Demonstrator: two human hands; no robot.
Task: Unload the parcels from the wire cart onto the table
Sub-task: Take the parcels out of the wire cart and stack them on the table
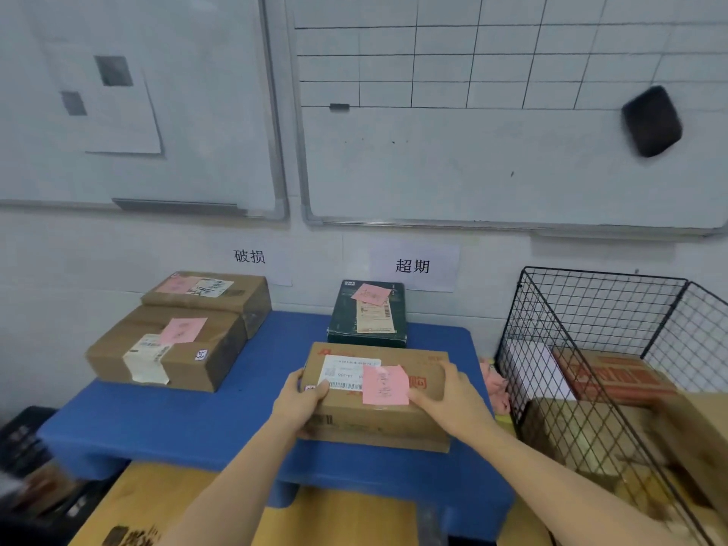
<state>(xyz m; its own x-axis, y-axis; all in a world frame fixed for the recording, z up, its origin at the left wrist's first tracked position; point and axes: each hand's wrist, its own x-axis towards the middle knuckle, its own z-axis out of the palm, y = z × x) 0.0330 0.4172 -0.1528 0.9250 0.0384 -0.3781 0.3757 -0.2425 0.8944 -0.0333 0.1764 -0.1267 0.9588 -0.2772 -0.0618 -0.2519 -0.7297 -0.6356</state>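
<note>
Nearest the camera, both forearms are reaching over the front edge of the blue table (157,423), and the hands are clamping a brown parcel (394,423) between them. The left hand (301,400) is gripping the left end, with its thumb lying on top by the white label and its fingers curling round the side. The right hand (445,392) is gripping the right end the same way, thumb pressing beside the pink note (384,384). The parcel is sitting low over the table's front half, right of middle; I cannot tell whether its base is touching the surface.

This is looking like the set-down. It is worth keeping the parcel level and easing it down until the base is bearing flat. The fingers should then be slipping out sideways, not letting it drop. The label and note should be facing up, and the near edge should be staying back from the table's lip.

Just behind, the dark green box (368,313) is standing under the right-hand sign (412,266), so the parcel should be stopping short of nudging it. Further left, two taped parcels (169,348) are lying one behind the other, touching. To the right, the wire cart (591,309) is holding a red-printed carton (614,376) and at least one plain box, so more trips are probably coming
</note>
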